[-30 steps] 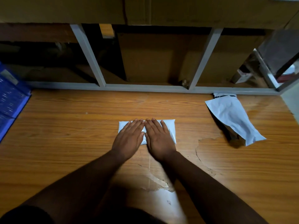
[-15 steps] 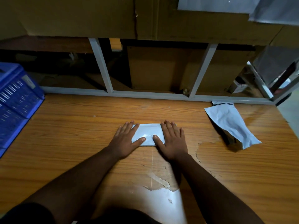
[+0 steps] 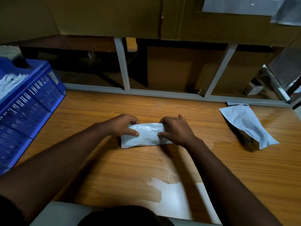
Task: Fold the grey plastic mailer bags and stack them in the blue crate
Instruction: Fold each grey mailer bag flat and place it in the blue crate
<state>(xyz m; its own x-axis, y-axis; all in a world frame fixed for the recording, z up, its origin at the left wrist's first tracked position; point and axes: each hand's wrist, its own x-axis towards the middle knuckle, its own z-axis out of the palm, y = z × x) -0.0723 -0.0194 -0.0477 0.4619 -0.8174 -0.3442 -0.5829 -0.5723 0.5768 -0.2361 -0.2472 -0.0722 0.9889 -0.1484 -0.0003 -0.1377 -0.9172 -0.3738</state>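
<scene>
- Wood-grain laminate covers the surface (image 3: 104,163), chipped and peeled near its front edge, with a white metal frame (image 3: 123,66) and brown cardboard behind it.
- At the middle of the surface lies a folded mailer bag (image 3: 145,136), a compact pale grey rectangle lying flat, its long side running left to right.
- The left hand (image 3: 123,124) grips the bag's left end: the thumb presses on the top face while the fingers curl over the far edge.
- The right hand (image 3: 175,129) grips the right end in the same way, thumb on top near the corner, fingers curled round the far edge.
- The bag sits between the two hands, its middle uncovered.
- A blue crate (image 3: 34,101) stands at the left edge of the surface, well apart from the hands; pale folded bags show inside it.
- A second, unfolded mailer bag (image 3: 244,121) lies crumpled at the right, near the back rail, well apart from the right hand.
</scene>
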